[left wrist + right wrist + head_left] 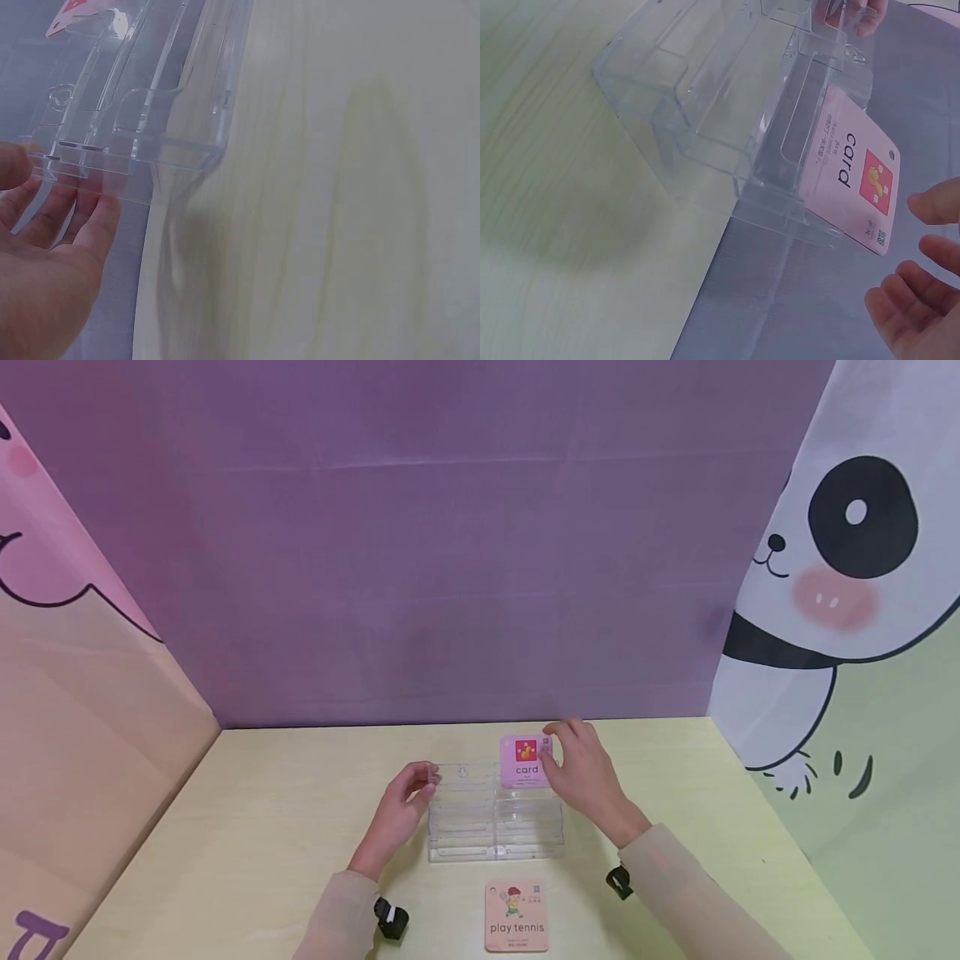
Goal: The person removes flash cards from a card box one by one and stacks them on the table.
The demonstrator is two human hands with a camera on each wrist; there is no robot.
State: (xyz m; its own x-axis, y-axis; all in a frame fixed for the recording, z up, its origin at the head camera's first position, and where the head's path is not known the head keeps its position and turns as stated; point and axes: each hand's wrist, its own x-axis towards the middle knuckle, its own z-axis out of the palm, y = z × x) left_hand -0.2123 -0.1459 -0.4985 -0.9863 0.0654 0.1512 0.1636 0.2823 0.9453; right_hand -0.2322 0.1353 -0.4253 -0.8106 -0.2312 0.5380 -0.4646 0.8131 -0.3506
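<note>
A clear plastic card rack [495, 839] with tiered pockets in two columns stands on the table. My left hand [403, 810] grips its upper left edge; in the left wrist view, the thumb and fingers of that hand [56, 247] lie on either side of the rim. A pink flashcard reading "card" [517, 771] leans in the top right pocket. Beside it is my right hand [588, 777]. The right wrist view shows a small gap between this hand's loosely bent fingers [907, 300] and the flashcard [851, 172].
In front of the rack, a salmon-coloured flashcard reading "play tennis" [516, 917] lies flat on the pale wooden table [285, 827]. A purple cloth wall [465, 568] rises behind the table's back edge. Printed cloths flank both sides, with a panda [825, 552] on the right one.
</note>
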